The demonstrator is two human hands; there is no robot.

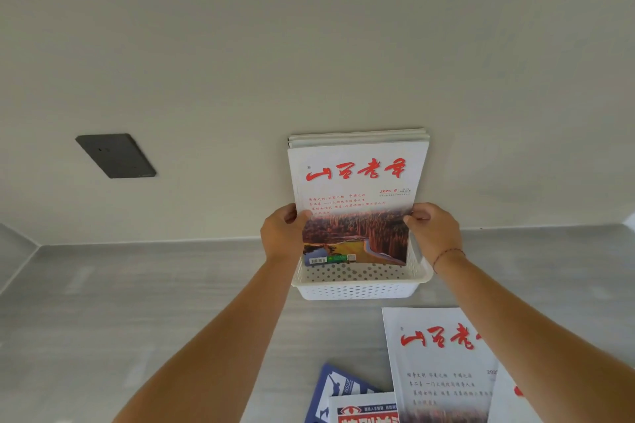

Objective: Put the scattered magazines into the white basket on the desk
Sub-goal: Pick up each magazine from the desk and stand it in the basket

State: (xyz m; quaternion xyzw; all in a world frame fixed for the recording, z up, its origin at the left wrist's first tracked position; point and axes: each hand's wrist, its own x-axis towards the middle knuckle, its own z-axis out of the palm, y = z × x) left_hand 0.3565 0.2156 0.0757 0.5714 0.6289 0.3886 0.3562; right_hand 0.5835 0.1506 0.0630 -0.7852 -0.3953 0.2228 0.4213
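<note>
two bare arms rise from the bottom of the frame toward its centre, left forearm and right forearm. the left grip pinches the left edge of an upright magazine, thumb on the cover. the right grip pinches the right edge likewise. a thin bracelet circles the right wrist.

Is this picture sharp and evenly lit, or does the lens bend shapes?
Head view: light soft and even, no glare; red title sharp on the white magazine that the left hand and right hand grip; its small print blurred; the dark grey rectangular wall plate looks skewed, likely wide-angle distortion.
</note>
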